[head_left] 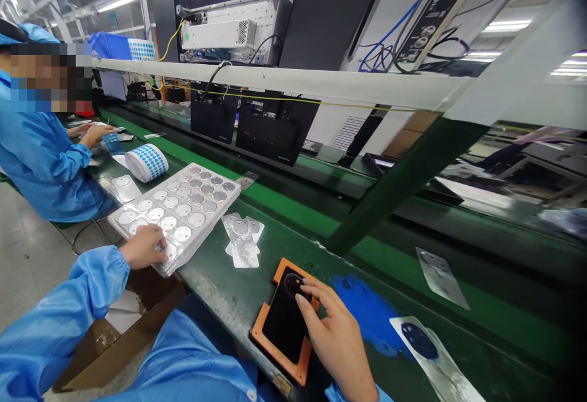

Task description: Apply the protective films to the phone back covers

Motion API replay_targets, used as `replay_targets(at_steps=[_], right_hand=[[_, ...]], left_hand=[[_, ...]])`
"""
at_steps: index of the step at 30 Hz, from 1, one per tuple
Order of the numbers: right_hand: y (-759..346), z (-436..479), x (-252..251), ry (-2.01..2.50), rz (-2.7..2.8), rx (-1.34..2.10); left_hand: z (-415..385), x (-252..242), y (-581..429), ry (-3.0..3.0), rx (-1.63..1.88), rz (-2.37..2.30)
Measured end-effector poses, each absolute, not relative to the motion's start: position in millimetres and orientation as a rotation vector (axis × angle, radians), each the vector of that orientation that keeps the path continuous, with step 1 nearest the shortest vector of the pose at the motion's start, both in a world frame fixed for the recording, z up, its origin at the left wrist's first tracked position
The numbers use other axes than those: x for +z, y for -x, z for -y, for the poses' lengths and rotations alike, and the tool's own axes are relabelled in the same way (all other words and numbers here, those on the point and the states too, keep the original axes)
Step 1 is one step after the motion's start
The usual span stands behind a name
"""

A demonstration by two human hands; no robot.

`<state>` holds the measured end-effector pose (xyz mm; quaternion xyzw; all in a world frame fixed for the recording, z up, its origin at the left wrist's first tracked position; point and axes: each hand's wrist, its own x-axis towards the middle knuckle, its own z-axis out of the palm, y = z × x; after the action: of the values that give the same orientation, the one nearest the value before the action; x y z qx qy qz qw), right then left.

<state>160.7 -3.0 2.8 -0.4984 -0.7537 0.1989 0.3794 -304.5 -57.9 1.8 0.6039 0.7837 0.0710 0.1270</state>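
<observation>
Left hand (142, 247) lies on the near corner of a clear tray of round metal discs (177, 215), not clamped, at the green bench's (238, 292) edge. Right hand (334, 344), fingers apart, touches a black phone-shaped panel (279, 328) in an orange jig (285, 272) near that edge; a foil sheet (435, 353) lies just right.
</observation>
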Motion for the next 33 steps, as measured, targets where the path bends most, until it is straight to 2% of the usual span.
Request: replay_targets(at_steps=[9, 15, 19, 24, 27, 33], right_hand=[[-159, 1, -9, 1.28, 1.979, 0.511], [-156, 4, -6, 1.241, 2.002, 0.474], [-134, 17, 18, 1.084, 2.116, 0.428], [-122, 25, 40, 0.922, 2.31, 0.473], [-144, 12, 26, 0.995, 2.288, 0.412], [-183, -24, -35, 1.083, 2.198, 0.026]], left_hand=[[56, 1, 293, -1.744, 0.323, -2.312], [68, 24, 274, -1.689, 0.572, -2.181], [75, 41, 203, -1.858, 0.866, -1.89], [53, 36, 83, -2.067, 1.04, -1.399], [27, 24, 49, -1.96, 1.209, -1.275], [-4, -26, 48, -1.953, 1.364, -1.364]])
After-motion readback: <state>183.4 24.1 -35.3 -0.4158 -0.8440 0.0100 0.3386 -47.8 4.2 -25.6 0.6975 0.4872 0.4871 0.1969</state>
